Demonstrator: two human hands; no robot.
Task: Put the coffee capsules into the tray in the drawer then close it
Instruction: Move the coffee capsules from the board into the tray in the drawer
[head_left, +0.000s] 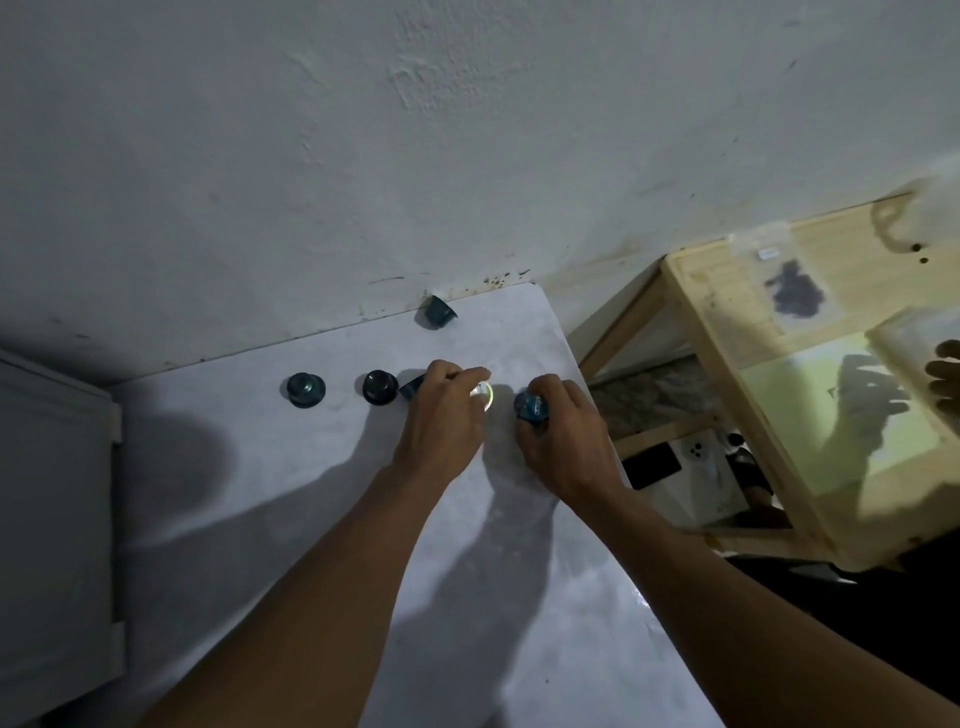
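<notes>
Tabletop (260, 493): left hand (441, 410), right hand (563, 441) apparently gripping capsules (532, 406).

two dark capsules (305, 389) stand rim-down side by side, a tipped capsule (436, 312) near the wall (467, 156).

The table (260, 493) is standing against the wall (467, 156), with a cabinet (52, 519) sitting to its left and a wooden shelf unit (727, 364) standing to its right. A far capsule (436, 312) is lying at the table's back edge, just beside the wall. Nearer, a row is running left to right: the leftmost capsule (305, 389), the second capsule (380, 387), then a third capsule (412, 387), seemingly lying partly behind the left hand (441, 415). That hand is holding the left-hand capsule (483, 397); just right of it, the right hand (566, 441) is gripping the right-hand capsule (532, 408) near the table's right edge.
</notes>
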